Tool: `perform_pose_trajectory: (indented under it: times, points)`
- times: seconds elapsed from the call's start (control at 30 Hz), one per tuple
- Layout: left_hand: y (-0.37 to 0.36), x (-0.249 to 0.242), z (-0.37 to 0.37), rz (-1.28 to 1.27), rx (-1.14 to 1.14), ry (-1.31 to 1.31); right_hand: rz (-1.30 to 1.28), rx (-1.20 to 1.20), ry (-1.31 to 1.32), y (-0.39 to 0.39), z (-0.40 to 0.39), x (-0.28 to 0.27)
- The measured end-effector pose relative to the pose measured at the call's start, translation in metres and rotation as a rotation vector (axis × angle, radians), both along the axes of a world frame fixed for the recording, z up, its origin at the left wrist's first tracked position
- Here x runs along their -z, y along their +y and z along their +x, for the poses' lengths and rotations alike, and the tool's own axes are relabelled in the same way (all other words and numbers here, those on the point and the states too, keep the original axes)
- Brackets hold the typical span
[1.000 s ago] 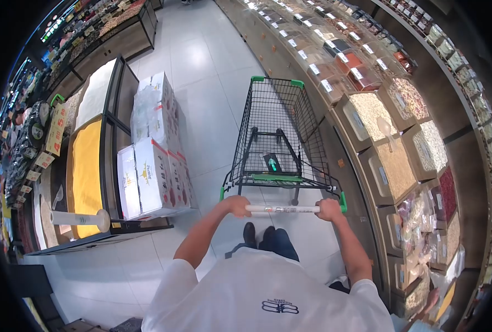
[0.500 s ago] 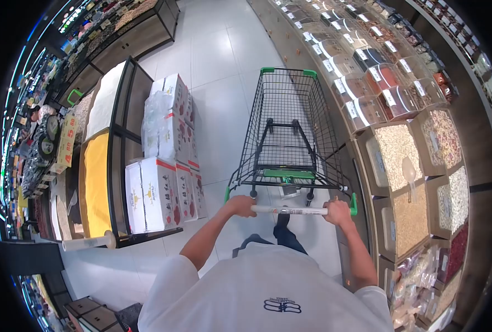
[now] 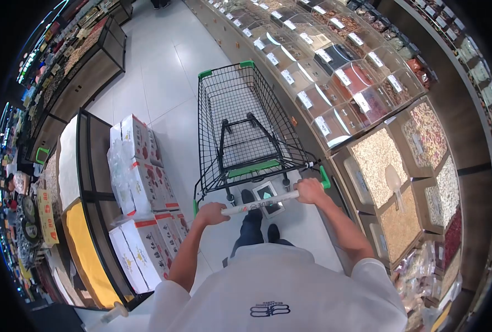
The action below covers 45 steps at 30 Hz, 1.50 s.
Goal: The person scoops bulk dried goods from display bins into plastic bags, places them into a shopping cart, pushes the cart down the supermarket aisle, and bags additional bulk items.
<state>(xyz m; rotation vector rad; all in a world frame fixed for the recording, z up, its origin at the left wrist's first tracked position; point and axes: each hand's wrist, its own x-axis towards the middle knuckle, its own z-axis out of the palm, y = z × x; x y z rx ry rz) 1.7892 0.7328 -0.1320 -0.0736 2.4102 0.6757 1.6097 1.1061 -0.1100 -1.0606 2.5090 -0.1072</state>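
Observation:
A black wire shopping cart (image 3: 207, 119) with green corner pieces stands in front of me, its far end angled to the left. My left hand (image 3: 211, 214) is wrapped round the left part of its pale handle bar (image 3: 260, 203). Near the bar's right end, my right hand (image 3: 311, 191) closes round it too. Printing shows on the stretch of bar between the two hands. Through the gap below the handle I see my shoes and a framed sign (image 3: 269, 207) on the floor.
Clear-lidded bins (image 3: 334, 130) with price tags line the right side, close to the cart. Nearer are open bins of grain (image 3: 381, 157), one with a scoop (image 3: 394, 180). White cartons (image 3: 138, 254) are stacked at left beside a yellow grain bin (image 3: 88, 249). Tiled floor (image 3: 163, 66) runs ahead.
The cart's front has swung left in view, and the handle now slants up to the right. Cartons and left bins have shifted left. Both hands keep their hold; my feet have stepped.

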Motion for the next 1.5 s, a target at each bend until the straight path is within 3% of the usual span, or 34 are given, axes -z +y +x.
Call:
perform_pose_trajectory:
  times: [0.6, 0.8, 1.0, 1.2, 1.23, 1.37, 1.47, 1.5]
  points:
    - [-0.142, -0.018, -0.181, -0.004, -0.104, -0.118, 0.008, 0.002, -0.015, -0.158, -0.185, 0.012]
    - [-0.171, -0.014, -0.243, -0.030, -0.101, -0.151, -0.167, 0.036, 0.111, -0.193, -0.248, 0.022]
    - [-0.216, 0.014, -0.286, -0.070, -0.039, -0.071, -0.250, 0.019, -0.001, -0.230, -0.312, 0.033]
    - [-0.257, 0.020, -0.341, 0.105, -0.282, -0.434, -0.360, 0.015, 0.032, -0.269, -0.366, 0.045]
    - [-0.292, 0.062, -0.324, 0.269, -0.357, -0.420, -0.370, 0.009, 0.032, -0.278, -0.374, 0.049]
    - [-0.283, 0.027, -0.373, 0.216, -0.437, -0.497, -0.374, -0.019, 0.039, -0.303, -0.406, 0.054]
    - [-0.300, 0.040, -0.384, 0.256, -0.484, -0.405, -0.354, -0.026, 0.050, -0.317, -0.429, 0.052]
    - [-0.304, 0.034, -0.394, 0.089, -0.329, -0.387, -0.339, -0.032, 0.042, -0.322, -0.436, 0.049]
